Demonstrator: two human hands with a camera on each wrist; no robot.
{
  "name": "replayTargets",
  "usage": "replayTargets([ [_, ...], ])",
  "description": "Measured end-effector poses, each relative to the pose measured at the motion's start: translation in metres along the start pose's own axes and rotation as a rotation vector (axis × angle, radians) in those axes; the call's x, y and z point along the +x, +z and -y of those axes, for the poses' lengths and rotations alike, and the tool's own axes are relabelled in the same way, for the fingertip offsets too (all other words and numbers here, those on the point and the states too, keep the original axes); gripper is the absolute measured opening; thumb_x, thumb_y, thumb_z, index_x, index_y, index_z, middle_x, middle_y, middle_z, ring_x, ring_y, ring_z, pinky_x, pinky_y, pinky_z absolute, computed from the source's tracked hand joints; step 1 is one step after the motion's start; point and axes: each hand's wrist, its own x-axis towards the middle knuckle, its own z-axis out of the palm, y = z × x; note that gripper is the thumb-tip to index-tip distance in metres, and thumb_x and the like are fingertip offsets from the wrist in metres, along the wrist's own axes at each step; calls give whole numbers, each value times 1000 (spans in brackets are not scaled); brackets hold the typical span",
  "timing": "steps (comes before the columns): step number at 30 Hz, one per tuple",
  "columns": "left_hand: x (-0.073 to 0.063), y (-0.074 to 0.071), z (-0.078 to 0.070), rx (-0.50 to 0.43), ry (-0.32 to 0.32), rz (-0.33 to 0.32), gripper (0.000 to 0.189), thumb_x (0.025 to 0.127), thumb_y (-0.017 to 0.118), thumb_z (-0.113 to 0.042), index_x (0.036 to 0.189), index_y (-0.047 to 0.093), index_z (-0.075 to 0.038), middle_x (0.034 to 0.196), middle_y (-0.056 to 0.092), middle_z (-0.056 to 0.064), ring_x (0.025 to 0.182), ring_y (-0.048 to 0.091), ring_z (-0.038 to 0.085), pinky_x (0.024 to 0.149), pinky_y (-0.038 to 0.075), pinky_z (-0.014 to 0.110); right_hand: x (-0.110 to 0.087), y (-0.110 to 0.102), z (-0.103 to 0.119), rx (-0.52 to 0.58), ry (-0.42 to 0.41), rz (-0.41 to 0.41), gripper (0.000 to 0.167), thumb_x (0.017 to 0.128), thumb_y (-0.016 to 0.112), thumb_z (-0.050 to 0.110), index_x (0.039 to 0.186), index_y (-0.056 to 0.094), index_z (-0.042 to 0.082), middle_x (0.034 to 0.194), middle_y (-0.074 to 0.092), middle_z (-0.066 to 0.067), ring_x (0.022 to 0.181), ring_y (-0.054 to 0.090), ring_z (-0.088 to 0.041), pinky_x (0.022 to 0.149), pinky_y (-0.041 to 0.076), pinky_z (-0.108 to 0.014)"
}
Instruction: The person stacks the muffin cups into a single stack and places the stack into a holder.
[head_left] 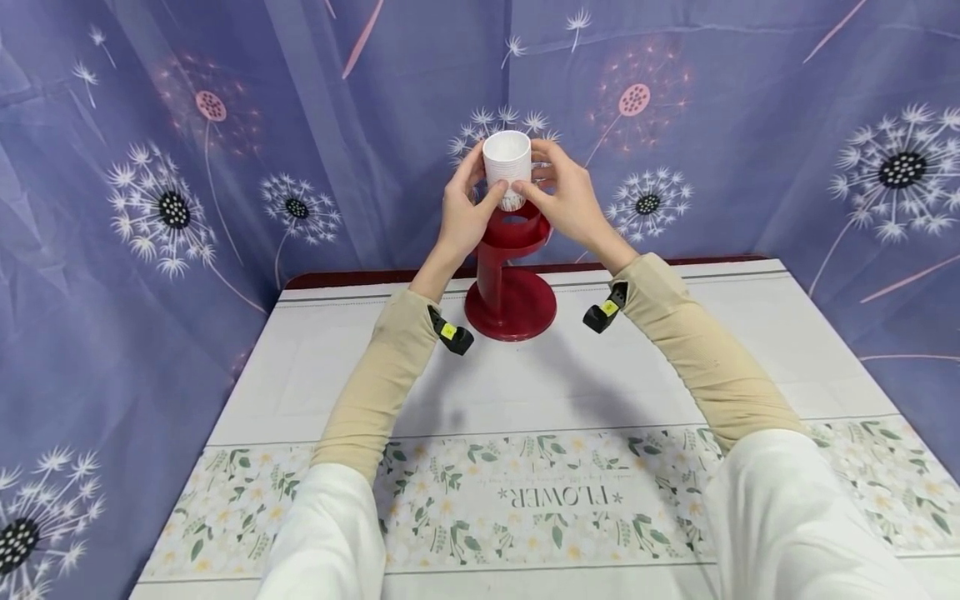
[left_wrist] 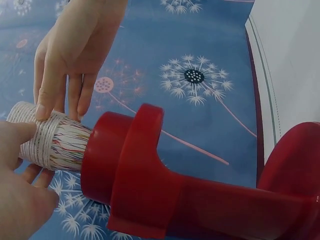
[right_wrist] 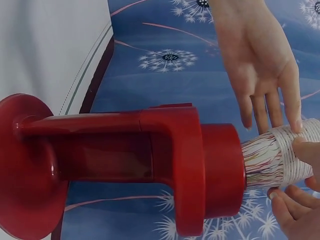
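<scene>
Both hands hold a white cup [head_left: 507, 163] upright over a red stand [head_left: 512, 304]. Its upper part has a ribbed, cord-like band, and thin coloured streaks run down the tapered lower part [left_wrist: 70, 142]. The left hand [head_left: 466, 208] grips the cup's left side, thumb in front, fingers partly hidden. On the right side the right hand [head_left: 567, 196] holds it, thumb also in front. In both wrist views the cup's narrow end meets the mouth of the red collar [right_wrist: 222, 170] atop the stand; its bottom is hidden there.
The stand's round base rests near the back edge of a table [head_left: 360, 350] covered in a white cloth with a floral band. A blue dandelion-print curtain [head_left: 390, 125] hangs close behind the hands and along both sides. Small black wrist cameras [head_left: 454, 335] hang below the forearms.
</scene>
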Motion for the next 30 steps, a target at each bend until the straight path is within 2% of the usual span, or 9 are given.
replayTargets([
  [4,6,-1,16,45,5,-3,63,95,60,-7,150,30,-3,149,43,14,133,46,25,113,35,37,1,2,-4,29,12,18,56,92,67,20,141,45,6,132,57,-17,113,63,-32,98,50,-42],
  [7,7,-2,21,66,-12,1,63,95,61,-11,150,31,-6,147,45,11,131,48,22,110,39,33,1,3,-8,42,27,36,57,92,67,20,141,44,6,132,57,-17,114,63,-32,97,50,-44],
  [14,6,-4,27,95,-20,24,63,95,61,-13,150,31,-4,144,48,14,130,50,23,105,44,35,1,6,-16,7,42,74,58,92,66,24,142,42,8,130,58,-16,112,63,-31,95,51,-45],
  [19,6,-6,29,181,-13,67,68,96,61,-19,153,24,-13,141,50,14,128,52,23,103,46,39,1,6,-18,-20,55,104,59,93,66,27,143,41,8,131,58,-15,113,63,-30,95,51,-44],
  [26,2,-9,32,309,-14,104,56,96,61,-24,147,39,-16,137,54,12,121,56,22,95,50,36,-2,8,-21,-56,57,159,58,92,66,27,141,42,7,126,59,-17,109,65,-30,91,53,-44],
  [30,0,-9,36,365,-1,123,54,96,60,-25,145,41,-16,145,48,10,130,49,21,100,48,38,-4,8,-22,-81,59,176,58,92,67,25,141,42,5,126,60,-18,110,64,-32,95,50,-47],
])
